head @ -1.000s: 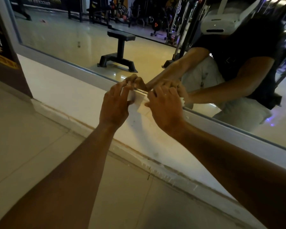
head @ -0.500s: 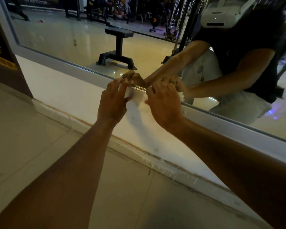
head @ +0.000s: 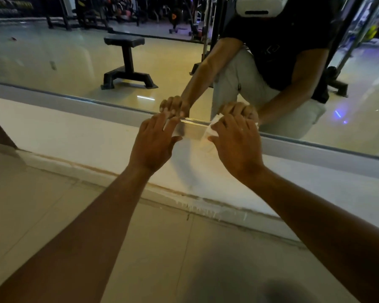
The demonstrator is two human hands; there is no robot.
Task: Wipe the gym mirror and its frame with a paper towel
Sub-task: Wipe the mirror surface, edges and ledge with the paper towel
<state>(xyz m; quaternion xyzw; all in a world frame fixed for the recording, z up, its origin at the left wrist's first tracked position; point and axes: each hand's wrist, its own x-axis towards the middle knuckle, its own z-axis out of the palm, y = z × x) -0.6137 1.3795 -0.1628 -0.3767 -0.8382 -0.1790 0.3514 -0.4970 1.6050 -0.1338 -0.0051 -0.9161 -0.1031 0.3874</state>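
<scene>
The left hand [head: 154,143] presses flat on the frame [head: 74,103], fingers straight. The right hand [head: 236,141] presses a towel [head: 208,132] against the frame's top edge, below the mirror [head: 64,62].

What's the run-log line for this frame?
phase: wiping frame | left hand: on paper towel | right hand: on towel | site: mirror's bottom frame
</scene>
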